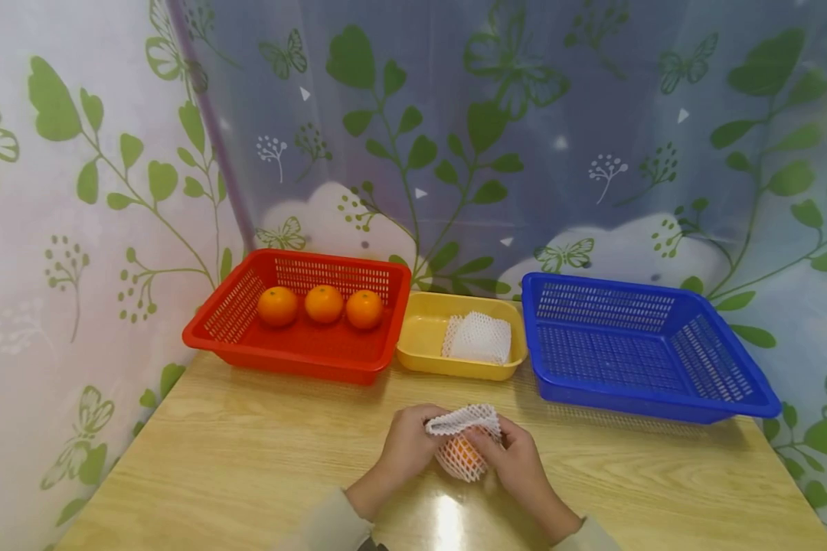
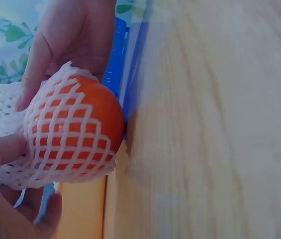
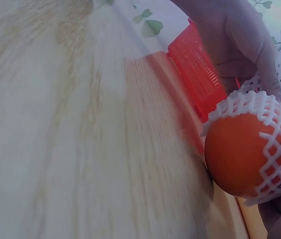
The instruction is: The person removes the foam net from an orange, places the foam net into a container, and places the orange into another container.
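An orange [image 3: 232, 154] sits partly inside a white foam net sleeve [image 1: 474, 418], held between both hands over the near part of the table. My left hand [image 1: 410, 441] pinches the net's gathered edge on the left. On the other side, my right hand [image 1: 520, 461] grips the net, its thumb across the front. In the left wrist view the mesh [image 2: 63, 132] covers most of the fruit, and one side of the orange stays bare. The net's loose end bunches up beyond the fruit, between the fingers.
A red basket [image 1: 282, 360] at the back left holds three oranges [image 1: 324, 304]. Beside it, a yellow tray [image 1: 420, 352] contains more white foam nets [image 1: 481, 338]. A blue basket [image 1: 613, 394] stands at the back right. Behind them hangs a leaf-patterned curtain [image 1: 420, 229].
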The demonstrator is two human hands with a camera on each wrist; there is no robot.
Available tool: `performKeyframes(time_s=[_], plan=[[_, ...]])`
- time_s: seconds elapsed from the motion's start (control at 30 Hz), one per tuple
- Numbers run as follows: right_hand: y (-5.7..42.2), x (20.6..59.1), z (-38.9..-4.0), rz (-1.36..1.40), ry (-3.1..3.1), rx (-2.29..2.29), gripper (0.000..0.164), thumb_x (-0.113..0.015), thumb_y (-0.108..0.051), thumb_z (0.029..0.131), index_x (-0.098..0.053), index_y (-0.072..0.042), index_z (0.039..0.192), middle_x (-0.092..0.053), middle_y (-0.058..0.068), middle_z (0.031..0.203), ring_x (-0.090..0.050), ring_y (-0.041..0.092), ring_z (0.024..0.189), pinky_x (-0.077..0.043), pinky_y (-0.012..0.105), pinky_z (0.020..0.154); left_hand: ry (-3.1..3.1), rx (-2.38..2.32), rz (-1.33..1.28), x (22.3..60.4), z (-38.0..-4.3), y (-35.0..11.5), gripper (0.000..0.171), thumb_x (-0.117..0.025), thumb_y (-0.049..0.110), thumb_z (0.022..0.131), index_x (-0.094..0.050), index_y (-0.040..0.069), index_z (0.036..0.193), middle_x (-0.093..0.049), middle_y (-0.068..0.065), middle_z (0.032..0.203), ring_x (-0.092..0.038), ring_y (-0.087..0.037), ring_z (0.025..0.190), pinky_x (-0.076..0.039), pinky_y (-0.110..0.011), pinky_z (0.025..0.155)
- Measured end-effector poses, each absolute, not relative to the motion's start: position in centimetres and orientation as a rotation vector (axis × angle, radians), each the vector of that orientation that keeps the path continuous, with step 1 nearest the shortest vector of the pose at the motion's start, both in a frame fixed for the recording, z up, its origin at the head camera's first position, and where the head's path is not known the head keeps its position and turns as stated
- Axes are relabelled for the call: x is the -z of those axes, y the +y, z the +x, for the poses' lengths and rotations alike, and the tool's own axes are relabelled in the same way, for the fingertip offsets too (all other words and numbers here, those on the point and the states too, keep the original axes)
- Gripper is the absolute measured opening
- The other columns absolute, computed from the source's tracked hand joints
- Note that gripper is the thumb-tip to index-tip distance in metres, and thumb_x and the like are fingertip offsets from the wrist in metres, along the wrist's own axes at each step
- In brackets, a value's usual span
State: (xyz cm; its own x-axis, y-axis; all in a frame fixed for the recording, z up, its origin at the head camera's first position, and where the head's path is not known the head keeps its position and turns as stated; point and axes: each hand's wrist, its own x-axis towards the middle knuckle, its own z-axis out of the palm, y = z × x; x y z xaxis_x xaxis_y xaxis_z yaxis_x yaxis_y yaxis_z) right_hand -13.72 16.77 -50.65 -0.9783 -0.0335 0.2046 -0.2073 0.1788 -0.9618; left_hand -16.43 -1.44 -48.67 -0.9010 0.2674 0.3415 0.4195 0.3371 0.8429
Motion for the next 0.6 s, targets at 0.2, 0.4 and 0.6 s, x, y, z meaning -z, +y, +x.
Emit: performKeyframes(time_s=[0.2,0.4,0.6], plan=[[16.9,50.5,-13.5,0.175,-2.343,-1.907,0.033,-0.073,-0.013,0.087,-0.067,-0.001,0.117,-0.069,0.009,0.115,-0.060,0.011,0.109,-0.048,0.024,0.093,-2.484,1.729,-0.564,48.7,-16.6,-1.7,0.018,-0.077,0.012,0.083,-0.074,0.002,0.097,-0.074,-0.007,0.092,-0.068,-0.018,0.087,-0.055,-0.029,0.078],[16.9,50.4,-13.7,0.162,-2.339,-1.890,0.030,-0.072,-0.013,0.088,-0.068,0.000,0.114,-0.070,0.011,0.111,-0.063,0.013,0.103,-0.052,0.025,0.088,-2.652,1.748,-0.632,49.0,-16.8,-2.4,0.043,-0.075,0.029,0.086,-0.065,0.005,0.119,-0.070,-0.006,0.110,-0.064,-0.020,0.104,-0.051,-0.037,0.090],[16.8,50.0,-13.8,0.050,-2.299,-1.887,0.027,-0.074,-0.013,0.086,-0.069,0.002,0.108,-0.072,0.011,0.101,-0.065,0.010,0.090,-0.054,0.023,0.078,-2.706,1.801,-0.683,49.1,-16.8,-2.6,0.049,-0.077,0.027,0.085,-0.060,0.004,0.124,-0.067,-0.008,0.114,-0.062,-0.022,0.106,-0.051,-0.038,0.090]])
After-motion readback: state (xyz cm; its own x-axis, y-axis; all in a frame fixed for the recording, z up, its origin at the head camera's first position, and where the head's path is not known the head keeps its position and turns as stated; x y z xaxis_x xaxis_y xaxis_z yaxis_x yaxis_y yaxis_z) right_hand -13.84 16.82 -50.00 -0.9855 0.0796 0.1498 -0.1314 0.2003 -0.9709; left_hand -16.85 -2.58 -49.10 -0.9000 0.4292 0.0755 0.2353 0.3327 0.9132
